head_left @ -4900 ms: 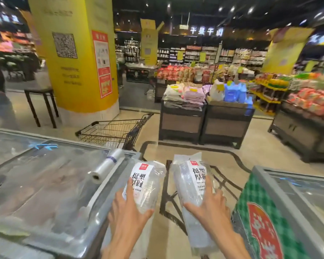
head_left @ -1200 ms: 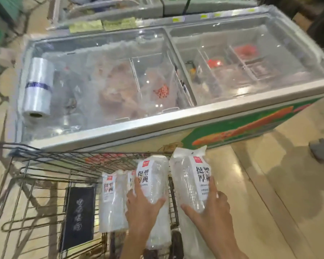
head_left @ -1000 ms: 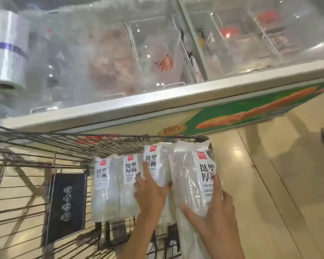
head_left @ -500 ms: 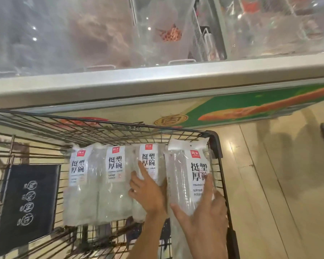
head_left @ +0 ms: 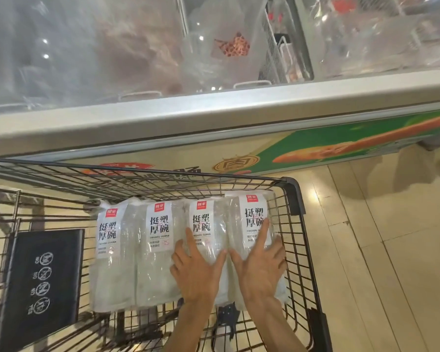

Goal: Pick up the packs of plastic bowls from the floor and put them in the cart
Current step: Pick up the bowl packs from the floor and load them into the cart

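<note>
Got all 4 clear plastic-wrapped bowl packs lying side by side in the black wire cart, long axes pointing away from me, left hand and right hand flat on the 2 rightmost, fingers straight, gripping nothing.

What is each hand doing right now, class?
Left hand: open, fingers spread flat on the third pack.
Right hand: open, fingers spread on the rightmost pack.

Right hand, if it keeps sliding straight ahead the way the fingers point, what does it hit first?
The right hand lies on the rightmost pack, fingers pointing toward the cart's front. Going on along the pack, it would likely meet the front wire wall first, with the freezer behind. Depth is uncertain.
</note>
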Demonstrator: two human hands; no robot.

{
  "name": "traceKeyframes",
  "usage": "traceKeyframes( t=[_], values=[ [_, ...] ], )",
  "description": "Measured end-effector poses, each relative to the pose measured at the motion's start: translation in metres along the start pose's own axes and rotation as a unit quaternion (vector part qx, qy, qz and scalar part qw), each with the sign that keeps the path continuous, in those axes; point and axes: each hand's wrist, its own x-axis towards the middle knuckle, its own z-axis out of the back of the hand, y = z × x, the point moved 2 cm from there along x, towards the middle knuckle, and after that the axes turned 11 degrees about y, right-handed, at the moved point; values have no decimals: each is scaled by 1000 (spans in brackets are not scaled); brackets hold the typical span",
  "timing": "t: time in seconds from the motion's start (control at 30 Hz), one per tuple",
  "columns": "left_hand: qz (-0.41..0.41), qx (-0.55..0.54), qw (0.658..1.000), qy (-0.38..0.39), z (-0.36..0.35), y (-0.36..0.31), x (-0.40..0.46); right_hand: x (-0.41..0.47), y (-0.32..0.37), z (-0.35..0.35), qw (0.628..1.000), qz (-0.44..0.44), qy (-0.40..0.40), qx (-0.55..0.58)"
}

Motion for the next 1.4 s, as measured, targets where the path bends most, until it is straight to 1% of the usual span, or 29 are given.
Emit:
traceKeyframes(
  t=[0.17,0.33,0.5,0.6,0.7,0.8,0.83,0.87,0.9,0.97,1.0,1.07,1.1,1.17,1.2,1.27,1.3,1.37,1.4],
  values=[
    [-31,-25,999,13,4,5,0,18,-1,-22,1000,1,8,5],
    [-53,-7,998,15,15,11,2,27,1,-28,1000,-5,13,1],
    [-81,25,996,-1,40,13,-6,22,0,-15,998,0,62,12],
    [-126,42,991,-14,67,10,-18,7,2,9,996,9,93,12],
    [-157,60,986,-17,112,-1,-38,-19,9,50,994,46,94,-8],
    [-168,67,983,-29,166,-17,-66,-54,23,107,989,122,82,-22],
    [-162,84,983,-32,190,-25,-85,-74,29,136,984,164,66,-35],
    [-165,103,980,-45,216,-32,-101,-92,38,167,977,203,50,-51],
    [-169,107,979,-37,225,-35,-98,-93,46,179,970,227,46,-69],
    [-175,110,976,-67,277,-44,-133,-133,67,235,947,310,31,-71],
    [-189,112,973,-68,289,-50,-134,-136,72,247,944,321,30,-69],
    [-186,90,971,-123,340,-46,-176,-180,97,289,913,400,16,-73],
    [-195,79,969,-131,348,-51,-180,-183,98,297,913,402,14,-66],
    [-180,42,964,-189,393,-31,-223,-232,129,327,878,470,3,-86],
    [-182,38,964,-191,398,-34,-227,-236,128,334,879,470,-1,-85],
    [-144,27,959,-243,437,3,-268,-292,163,348,831,546,-14,-108],
    [-144,34,959,-242,444,3,-270,-297,164,354,830,549,-16,-97],
    [-105,11,953,-285,476,50,-312,-357,200,355,772,622,-19,-127],
    [-100,14,952,-288,482,54,-315,-363,204,358,773,623,-11,-121]
  ],
)
